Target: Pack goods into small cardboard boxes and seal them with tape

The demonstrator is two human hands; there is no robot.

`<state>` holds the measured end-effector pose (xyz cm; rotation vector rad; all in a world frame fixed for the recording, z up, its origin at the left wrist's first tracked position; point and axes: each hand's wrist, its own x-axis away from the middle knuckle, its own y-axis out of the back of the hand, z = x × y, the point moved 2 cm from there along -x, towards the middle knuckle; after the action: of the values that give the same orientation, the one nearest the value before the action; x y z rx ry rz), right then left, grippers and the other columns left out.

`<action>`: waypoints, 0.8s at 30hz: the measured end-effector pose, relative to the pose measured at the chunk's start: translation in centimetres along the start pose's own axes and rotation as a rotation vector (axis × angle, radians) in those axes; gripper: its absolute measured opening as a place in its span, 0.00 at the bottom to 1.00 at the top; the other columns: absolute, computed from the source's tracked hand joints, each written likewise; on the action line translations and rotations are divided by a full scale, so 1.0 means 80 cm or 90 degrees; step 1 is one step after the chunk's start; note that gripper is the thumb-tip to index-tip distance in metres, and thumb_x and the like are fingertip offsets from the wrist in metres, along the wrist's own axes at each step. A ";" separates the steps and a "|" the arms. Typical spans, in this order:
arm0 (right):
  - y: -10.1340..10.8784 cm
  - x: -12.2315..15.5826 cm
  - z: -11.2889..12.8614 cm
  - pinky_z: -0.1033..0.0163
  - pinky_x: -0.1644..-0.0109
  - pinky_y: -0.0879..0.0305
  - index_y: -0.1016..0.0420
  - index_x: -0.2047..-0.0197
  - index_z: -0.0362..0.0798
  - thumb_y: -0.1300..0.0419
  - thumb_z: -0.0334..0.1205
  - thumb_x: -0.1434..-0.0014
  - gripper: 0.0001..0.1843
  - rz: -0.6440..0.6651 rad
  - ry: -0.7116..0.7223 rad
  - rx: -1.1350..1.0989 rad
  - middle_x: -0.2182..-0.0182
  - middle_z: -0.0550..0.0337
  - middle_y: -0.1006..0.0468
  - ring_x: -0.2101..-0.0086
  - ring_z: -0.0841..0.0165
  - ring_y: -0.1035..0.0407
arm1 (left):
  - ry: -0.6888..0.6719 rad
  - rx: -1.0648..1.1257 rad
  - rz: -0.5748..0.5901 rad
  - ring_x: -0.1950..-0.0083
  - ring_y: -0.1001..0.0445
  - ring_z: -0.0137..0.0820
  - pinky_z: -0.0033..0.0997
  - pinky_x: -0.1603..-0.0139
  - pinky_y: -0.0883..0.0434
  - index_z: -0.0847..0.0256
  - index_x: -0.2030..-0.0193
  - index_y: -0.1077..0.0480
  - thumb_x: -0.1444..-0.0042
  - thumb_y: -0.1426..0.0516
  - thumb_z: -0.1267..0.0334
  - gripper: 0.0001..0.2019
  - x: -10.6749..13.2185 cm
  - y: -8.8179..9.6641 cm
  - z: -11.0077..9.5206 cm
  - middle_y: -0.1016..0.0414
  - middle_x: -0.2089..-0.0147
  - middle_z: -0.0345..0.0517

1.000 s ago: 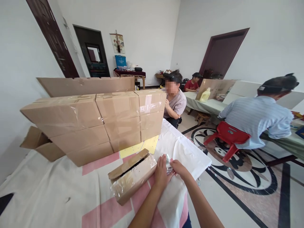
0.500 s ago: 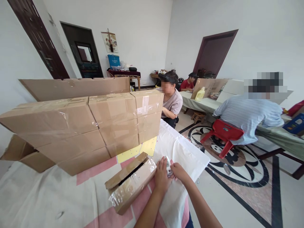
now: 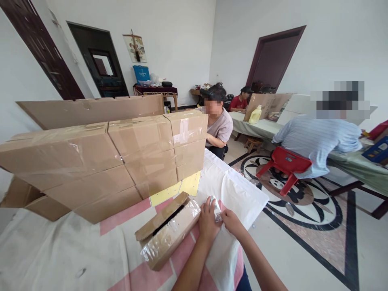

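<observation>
My left hand (image 3: 209, 218) is closed around a small white object (image 3: 217, 211) with grey markings, much like a little carton; its exact kind is too small to tell. Fingers of my right hand (image 3: 232, 222) are pinched at the object's right side. Both hands are low over the cloth-covered table (image 3: 242, 194). Just left of my left hand lies a long cardboard box (image 3: 172, 234), with a dark gap along its top between the flaps and clear tape on its near end.
Stacked taped cartons (image 3: 148, 145) form a wall across the table's far side. An opened carton (image 3: 33, 198) stands at far left. One person (image 3: 218, 125) crouches beyond the stack; another (image 3: 318, 141) sits right on a red stool (image 3: 285, 163). A yellow bottle (image 3: 255, 115) stands on another table.
The white object has turned in my hands and shows a flatter, boxier side. My hands stay nearly in place, and the camera view has shifted slightly.
</observation>
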<state>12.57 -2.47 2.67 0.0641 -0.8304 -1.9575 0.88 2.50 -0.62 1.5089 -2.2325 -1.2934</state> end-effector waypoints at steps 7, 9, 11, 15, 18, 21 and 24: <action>0.005 0.002 0.003 0.65 0.69 0.46 0.35 0.81 0.48 0.45 0.33 0.43 0.15 -0.027 0.023 -0.012 0.81 0.63 0.32 0.74 0.69 0.37 | -0.012 -0.033 0.001 0.33 0.38 0.49 0.47 0.35 0.34 0.54 0.29 0.40 0.48 0.37 0.66 0.38 -0.001 -0.003 0.002 0.44 0.25 0.48; 0.006 0.003 0.001 0.65 0.70 0.47 0.37 0.83 0.48 0.44 0.33 0.43 0.17 -0.005 0.009 -0.025 0.83 0.64 0.34 0.75 0.70 0.38 | -0.013 -0.030 0.021 0.33 0.38 0.49 0.48 0.33 0.35 0.56 0.29 0.40 0.49 0.36 0.66 0.39 -0.001 0.002 0.000 0.44 0.25 0.50; 0.004 0.002 -0.007 0.66 0.72 0.48 0.38 0.83 0.49 0.44 0.36 0.42 0.18 0.029 -0.015 -0.045 0.85 0.64 0.36 0.77 0.71 0.39 | -0.011 -0.026 0.042 0.32 0.39 0.50 0.48 0.32 0.37 0.57 0.29 0.40 0.49 0.35 0.66 0.40 -0.002 0.009 -0.003 0.45 0.25 0.51; -0.007 0.002 -0.029 0.66 0.78 0.51 0.38 0.78 0.50 0.45 0.45 0.39 0.17 0.115 -0.067 -0.093 0.88 0.68 0.41 0.84 0.72 0.43 | -0.017 -0.030 0.065 0.32 0.40 0.49 0.48 0.31 0.39 0.58 0.27 0.43 0.47 0.35 0.63 0.40 -0.004 0.015 -0.003 0.48 0.24 0.52; -0.010 0.005 -0.040 0.66 0.80 0.51 0.40 0.75 0.51 0.47 0.55 0.38 0.20 0.157 -0.053 -0.130 0.85 0.69 0.40 0.85 0.73 0.44 | -0.024 -0.039 0.061 0.33 0.40 0.48 0.47 0.31 0.39 0.58 0.27 0.44 0.46 0.35 0.62 0.40 -0.003 0.015 -0.001 0.49 0.23 0.52; -0.007 0.009 -0.043 0.66 0.78 0.48 0.41 0.73 0.51 0.49 0.61 0.39 0.23 0.173 0.000 -0.147 0.81 0.69 0.38 0.84 0.74 0.42 | -0.022 -0.045 0.056 0.34 0.39 0.49 0.48 0.32 0.38 0.57 0.28 0.43 0.45 0.35 0.61 0.39 -0.002 0.014 -0.001 0.48 0.23 0.50; -0.002 0.011 -0.042 0.64 0.74 0.44 0.41 0.72 0.51 0.49 0.60 0.38 0.22 0.165 0.062 -0.132 0.80 0.68 0.37 0.80 0.71 0.39 | -0.014 -0.050 0.057 0.34 0.39 0.49 0.48 0.33 0.37 0.55 0.27 0.43 0.44 0.36 0.58 0.39 -0.003 0.013 -0.001 0.48 0.23 0.48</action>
<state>13.21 -4.88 0.29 -0.0677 -0.5396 -1.7702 0.32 2.77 0.28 1.3571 -2.2076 -1.3607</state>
